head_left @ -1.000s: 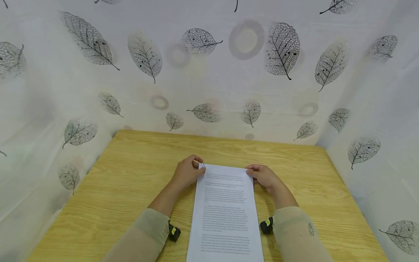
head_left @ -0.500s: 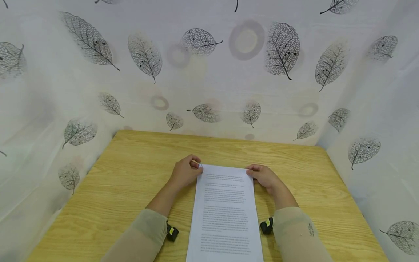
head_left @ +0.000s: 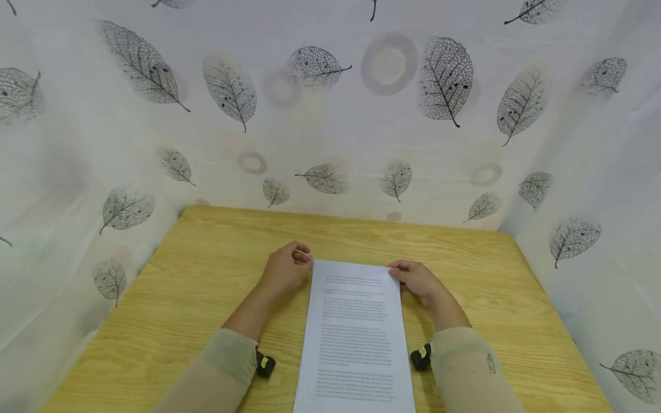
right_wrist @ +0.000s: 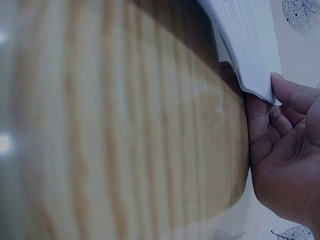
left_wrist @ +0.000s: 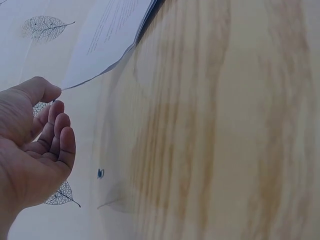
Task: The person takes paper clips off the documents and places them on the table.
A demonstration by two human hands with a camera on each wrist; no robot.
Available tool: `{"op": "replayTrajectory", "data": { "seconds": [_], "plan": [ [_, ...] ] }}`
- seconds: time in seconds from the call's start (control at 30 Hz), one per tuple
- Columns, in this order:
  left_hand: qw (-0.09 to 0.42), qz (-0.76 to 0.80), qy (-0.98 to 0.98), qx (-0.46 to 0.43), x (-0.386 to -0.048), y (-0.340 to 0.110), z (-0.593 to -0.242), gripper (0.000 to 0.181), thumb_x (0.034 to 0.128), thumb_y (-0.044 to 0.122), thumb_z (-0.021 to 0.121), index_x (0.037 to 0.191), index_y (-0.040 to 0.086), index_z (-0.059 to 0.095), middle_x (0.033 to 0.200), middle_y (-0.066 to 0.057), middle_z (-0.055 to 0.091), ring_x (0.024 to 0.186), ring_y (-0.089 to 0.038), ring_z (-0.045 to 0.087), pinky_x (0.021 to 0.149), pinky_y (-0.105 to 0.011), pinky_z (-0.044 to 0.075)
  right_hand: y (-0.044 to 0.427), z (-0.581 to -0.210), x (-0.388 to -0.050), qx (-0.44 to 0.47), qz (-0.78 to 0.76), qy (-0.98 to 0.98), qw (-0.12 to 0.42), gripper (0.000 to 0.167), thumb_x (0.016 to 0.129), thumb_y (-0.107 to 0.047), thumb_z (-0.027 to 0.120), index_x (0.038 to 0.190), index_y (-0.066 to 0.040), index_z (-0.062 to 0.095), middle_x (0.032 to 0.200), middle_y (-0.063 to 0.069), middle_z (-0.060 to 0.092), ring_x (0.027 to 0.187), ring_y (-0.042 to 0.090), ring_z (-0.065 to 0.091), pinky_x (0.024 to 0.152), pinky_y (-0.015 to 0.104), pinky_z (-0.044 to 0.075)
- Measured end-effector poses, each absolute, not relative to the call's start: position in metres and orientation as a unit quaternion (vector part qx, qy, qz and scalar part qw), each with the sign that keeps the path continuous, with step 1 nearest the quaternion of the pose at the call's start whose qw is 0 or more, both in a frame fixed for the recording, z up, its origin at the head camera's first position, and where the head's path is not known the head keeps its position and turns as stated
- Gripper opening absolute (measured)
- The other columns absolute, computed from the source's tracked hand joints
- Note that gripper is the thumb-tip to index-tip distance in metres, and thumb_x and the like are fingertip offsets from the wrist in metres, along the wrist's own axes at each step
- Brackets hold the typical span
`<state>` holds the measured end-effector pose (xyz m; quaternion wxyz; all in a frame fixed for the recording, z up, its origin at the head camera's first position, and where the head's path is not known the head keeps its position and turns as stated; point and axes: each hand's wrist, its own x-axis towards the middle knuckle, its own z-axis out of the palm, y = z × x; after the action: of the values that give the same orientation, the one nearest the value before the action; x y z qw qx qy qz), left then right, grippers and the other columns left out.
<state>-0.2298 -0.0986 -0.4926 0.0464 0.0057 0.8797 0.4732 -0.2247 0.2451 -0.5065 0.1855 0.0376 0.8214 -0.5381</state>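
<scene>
In the head view, a stack of printed sheets (head_left: pixel 356 327) lies on the wood-grain table (head_left: pixel 206 258), running up from the lower border at six o'clock toward the centre. The left hand (head_left: pixel 285 269) is at the stack's ten o'clock, beside its far corner, its forearm slanting up and inward from seven o'clock. Its thumb and forefinger pinch a small grey paper clip (head_left: pixel 310 257), mostly hidden; the remaining fingers bend loosely. The right hand (head_left: pixel 420 282) is at the stack's two o'clock and grips the other far corner, its forearm leaning in from five o'clock. Both beige sleeves (head_left: pixel 227 361) end above the wrists, near black wrist devices (head_left: pixel 265 364). A leaf-print curtain (head_left: pixel 341 132) hangs behind, at twelve o'clock.

In the left wrist view, the hand sits at nine o'clock with its palm partly showing. The thumb reaches toward two o'clock, its tip at the corner of the sheets, which spread at eleven o'clock; whether it presses on the paper I cannot tell.

In the right wrist view, the hand comes in between three and four o'clock. Its thumb lies on the printed face at the corner, with bent fingers underneath; the layered sheet edges lie at two o'clock.
</scene>
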Motion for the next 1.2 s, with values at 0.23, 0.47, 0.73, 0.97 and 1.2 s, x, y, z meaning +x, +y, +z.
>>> {"op": "replayTrajectory", "data": {
  "seconds": [0.23, 0.47, 0.73, 0.97, 1.2],
  "plan": [
    [0.04, 0.473, 0.88, 0.018, -0.231, -0.107, -0.49, 0.03, 0.0959, 0.017, 0.078, 0.124, 0.01, 0.071, 0.11, -0.005, 0.077, 0.1, -0.02, 0.073, 0.092, -0.036, 0.062, 0.246, -0.508, -0.225, 0.04, -0.538, 0.822, 0.185, 0.032, 0.112, -0.015, 0.057, 0.136, 0.004, 0.067, 0.121, 0.015, 0.077, 0.095, 0.011, 0.069, 0.082, 0.024, 0.057],
    [0.043, 0.456, 0.889, 0.024, -0.233, -0.112, -0.488, 0.03, 0.0976, 0.019, 0.077, 0.126, 0.01, 0.07, 0.114, -0.006, 0.076, 0.105, -0.022, 0.072, 0.093, -0.038, 0.061, 0.246, -0.508, -0.226, 0.037, -0.542, 0.819, 0.185, 0.031, 0.113, -0.013, 0.057, 0.135, 0.005, 0.067, 0.119, 0.016, 0.077, 0.092, 0.011, 0.07, 0.08, 0.024, 0.058],
    [0.052, 0.424, 0.904, 0.026, -0.237, -0.119, -0.491, 0.029, 0.0979, 0.02, 0.076, 0.125, 0.011, 0.071, 0.118, -0.007, 0.073, 0.106, -0.024, 0.068, 0.091, -0.039, 0.058, 0.247, -0.511, -0.226, 0.04, -0.546, 0.816, 0.186, 0.031, 0.112, -0.013, 0.057, 0.135, 0.005, 0.067, 0.12, 0.015, 0.078, 0.092, 0.011, 0.07, 0.08, 0.024, 0.058],
    [0.049, 0.358, 0.93, 0.06, -0.236, -0.126, -0.493, 0.027, 0.0989, 0.019, 0.076, 0.124, 0.01, 0.073, 0.126, -0.014, 0.071, 0.114, -0.031, 0.064, 0.102, -0.05, 0.054, 0.248, -0.512, -0.228, 0.039, -0.549, 0.813, 0.189, 0.031, 0.112, -0.013, 0.057, 0.136, 0.005, 0.067, 0.119, 0.014, 0.078, 0.092, 0.011, 0.07, 0.08, 0.024, 0.058],
    [0.048, 0.311, 0.947, 0.062, -0.235, -0.133, -0.496, 0.027, 0.0978, 0.024, 0.077, 0.122, 0.013, 0.077, 0.129, -0.017, 0.068, 0.123, -0.041, 0.057, 0.108, -0.06, 0.043, 0.247, -0.513, -0.229, 0.042, -0.552, 0.811, 0.189, 0.031, 0.112, -0.013, 0.058, 0.136, 0.005, 0.067, 0.118, 0.013, 0.078, 0.092, 0.01, 0.07, 0.08, 0.023, 0.058]
  ]
}}
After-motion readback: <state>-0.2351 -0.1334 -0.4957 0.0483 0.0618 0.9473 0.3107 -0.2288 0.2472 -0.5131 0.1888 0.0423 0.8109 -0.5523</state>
